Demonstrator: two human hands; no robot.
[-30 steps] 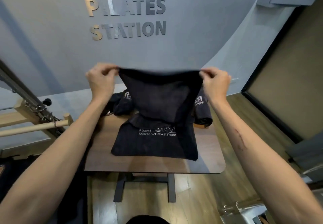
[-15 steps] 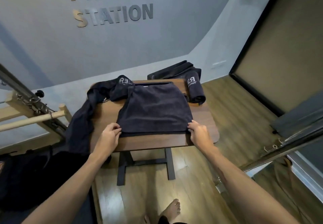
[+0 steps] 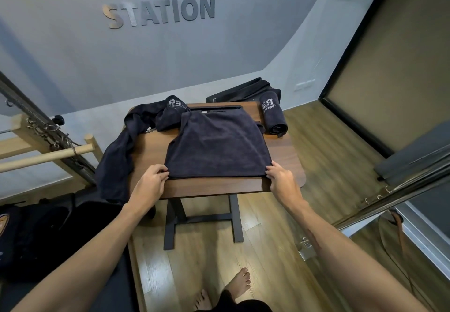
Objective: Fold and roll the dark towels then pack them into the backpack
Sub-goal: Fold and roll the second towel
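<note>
Folded dark towel [image 3: 218, 146] flat on table, rolled towel [image 3: 272, 115] beside

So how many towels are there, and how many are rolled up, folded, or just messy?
Rolled towel: 1, the rolled towel at the table's far right.
Folded towel: 1, the folded towel, its near corners held by the left hand and right hand.
Loose towel: 1, the crumpled towel hanging off the table's left edge.
Total: 3 towels.

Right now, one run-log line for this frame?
step: fold | folded dark towel flat on table | left hand, right hand pinch near corners | rolled towel far right
</note>
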